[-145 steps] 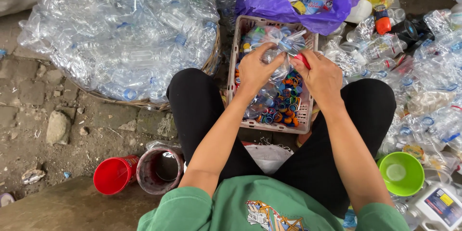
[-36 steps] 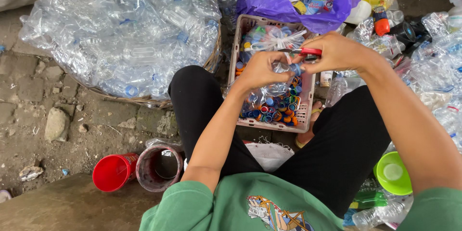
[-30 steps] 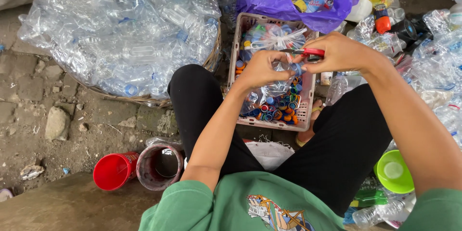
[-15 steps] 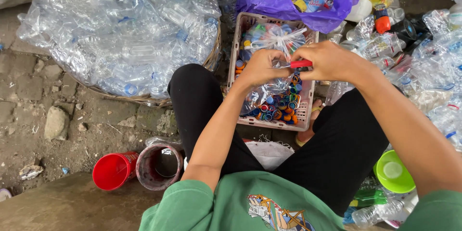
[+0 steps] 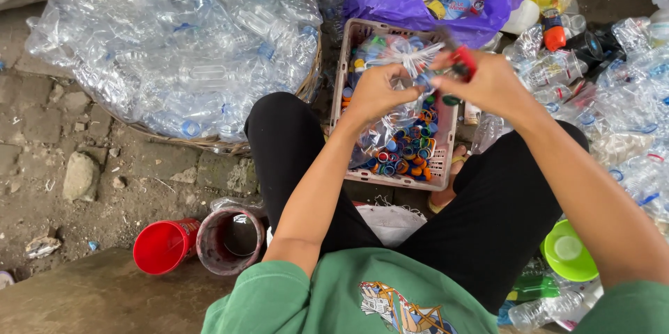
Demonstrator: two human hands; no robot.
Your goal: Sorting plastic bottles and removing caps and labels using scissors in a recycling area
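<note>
Head view: bare packed earth set with flat stones is seen at the left, outdoors by the look of the ground. A wide woven basket heaped with crushed clear bottles is set on it, and more clear bottles are piled at the right. A purple bag of mixed packaging lies at the top. A pink slotted crate is placed between the black-clad knees, and coloured bottle caps are held in it. A red cup and a grimy clear cup lie tipped on their sides near the left knee; a green bowl sits at the right.

Above the crate, a crumpled clear bottle is gripped by the left hand, fingers curled shut around it. Its long axis runs roughly left to right, with the neck turned toward the right hand. A red-handled tool is clamped in the right hand's closed fingers and held at the bottle's neck; the blade cannot be made out.
</note>
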